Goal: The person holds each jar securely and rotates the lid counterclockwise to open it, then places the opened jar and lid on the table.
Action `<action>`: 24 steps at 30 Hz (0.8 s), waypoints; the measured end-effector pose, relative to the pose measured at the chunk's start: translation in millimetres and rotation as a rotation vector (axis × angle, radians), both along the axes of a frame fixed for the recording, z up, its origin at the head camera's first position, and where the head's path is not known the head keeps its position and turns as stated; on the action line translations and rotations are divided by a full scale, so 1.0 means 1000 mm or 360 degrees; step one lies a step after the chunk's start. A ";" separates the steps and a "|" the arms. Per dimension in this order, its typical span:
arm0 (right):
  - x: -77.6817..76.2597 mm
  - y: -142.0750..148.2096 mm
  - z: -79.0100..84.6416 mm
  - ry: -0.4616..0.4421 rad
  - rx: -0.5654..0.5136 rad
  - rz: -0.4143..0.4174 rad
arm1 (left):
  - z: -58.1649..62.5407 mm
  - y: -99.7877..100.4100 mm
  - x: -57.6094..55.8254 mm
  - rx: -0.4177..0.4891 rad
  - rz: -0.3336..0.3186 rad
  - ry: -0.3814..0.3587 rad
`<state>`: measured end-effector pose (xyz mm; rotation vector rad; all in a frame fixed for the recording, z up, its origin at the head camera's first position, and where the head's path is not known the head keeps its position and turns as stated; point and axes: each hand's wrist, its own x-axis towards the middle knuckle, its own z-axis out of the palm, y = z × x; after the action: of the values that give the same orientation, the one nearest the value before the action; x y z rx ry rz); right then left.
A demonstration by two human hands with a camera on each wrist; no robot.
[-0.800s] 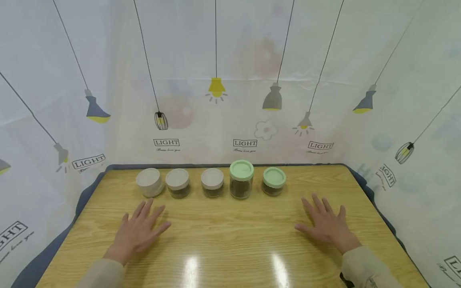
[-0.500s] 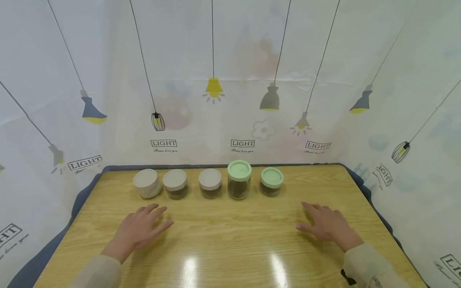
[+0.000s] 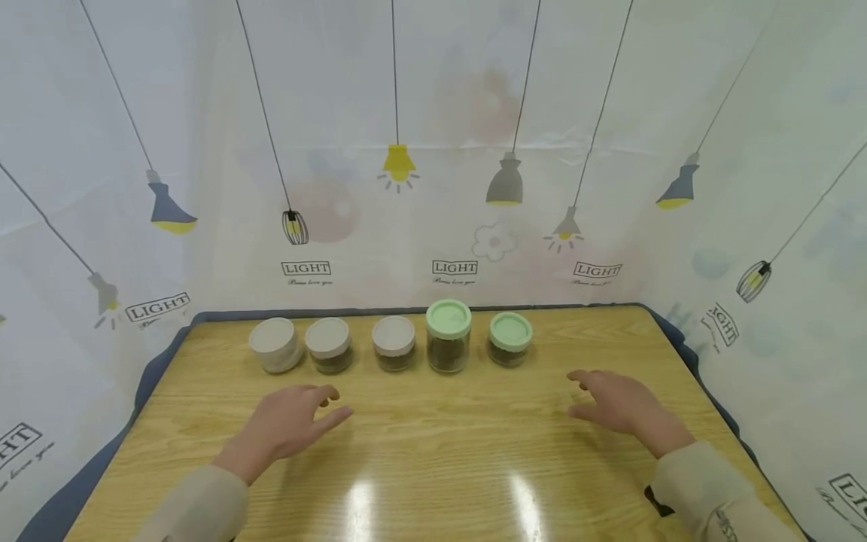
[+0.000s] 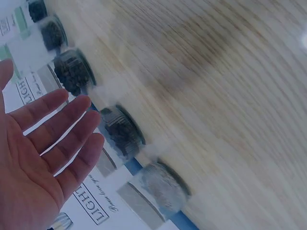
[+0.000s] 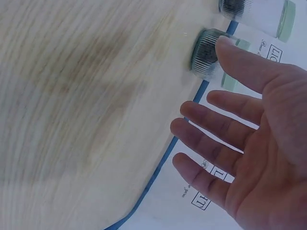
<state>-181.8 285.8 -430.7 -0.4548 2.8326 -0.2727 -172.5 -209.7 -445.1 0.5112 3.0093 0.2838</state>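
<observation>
Along the back of the table stands a row of lidded glass jars. The leftmost jar [image 3: 275,346] has a white lid and pale contents. Beside it are a second white-lidded jar [image 3: 329,346] and a third white-lidded jar [image 3: 394,344], both with dark contents. A tall green-lidded jar [image 3: 448,339] and a short green-lidded jar [image 3: 509,341] hold dark contents too. My left hand [image 3: 287,421], fingers loosely bent, hovers over the table in front of the left jars, holding nothing. My right hand [image 3: 623,406] is likewise free, in front and to the right of the short green-lidded jar.
The wooden table [image 3: 433,436] has a dark blue edging behind and at its sides. A white cloth [image 3: 433,226] printed with lamps and lettering surrounds it. Light reflections shine on the tabletop near the front.
Both hands have turned from spread, palm-down positions to more sideways ones, fingers drawn together. My left hand has shifted right, toward the middle. The jars have stayed in place.
</observation>
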 end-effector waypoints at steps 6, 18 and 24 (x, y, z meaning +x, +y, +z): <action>0.000 -0.007 0.008 -0.0020 -0.0005 0.0015 | 0.004 0.021 -0.002 0.0035 -0.0085 0.0018; 0.000 -0.019 0.001 0.0044 0.0101 0.0045 | 0.000 0.067 -0.003 0.0125 -0.0214 0.0019; 0.001 -0.026 0.002 0.0075 0.0118 0.0059 | -0.008 0.089 -0.007 0.0183 -0.0266 0.0060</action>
<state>-181.3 259.8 -428.5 -0.5032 2.8652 -0.1510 -179.3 -120.4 -453.4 0.7810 2.9740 0.4409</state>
